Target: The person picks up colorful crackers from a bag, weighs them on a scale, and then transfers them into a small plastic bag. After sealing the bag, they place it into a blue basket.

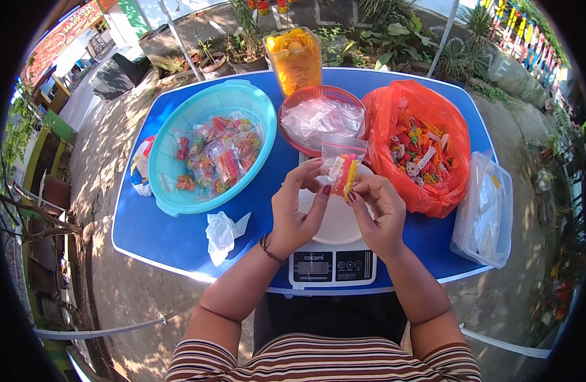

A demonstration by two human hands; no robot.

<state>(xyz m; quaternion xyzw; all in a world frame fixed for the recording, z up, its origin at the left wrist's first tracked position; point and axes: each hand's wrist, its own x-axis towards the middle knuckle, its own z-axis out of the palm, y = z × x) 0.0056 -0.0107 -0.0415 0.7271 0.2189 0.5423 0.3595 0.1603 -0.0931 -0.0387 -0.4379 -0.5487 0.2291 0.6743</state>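
Note:
Between my two hands I hold a small clear zip bag (341,167) with colourful snack pieces inside, yellow, red, pink and white. My left hand (299,207) is closed on the bag's left side with thumb and fingers. The fingers of my right hand (380,207) pinch its lower right edge. Below the bag is a white kitchen scale (368,266) with a round white plate (337,228) on it, partly hidden by my hands. Just behind, a red basket (289,135) holds a pile of empty clear plastic bags (323,118).
On the blue table (258,219) stand a turquoise basket (162,159) of filled bags, a red plastic bag (436,198) of loose colourful pieces, and a clear box (497,239) with plastic inside. A tub (299,70) of yellow pieces stands behind. A crumpled white tissue (223,235) lies at left.

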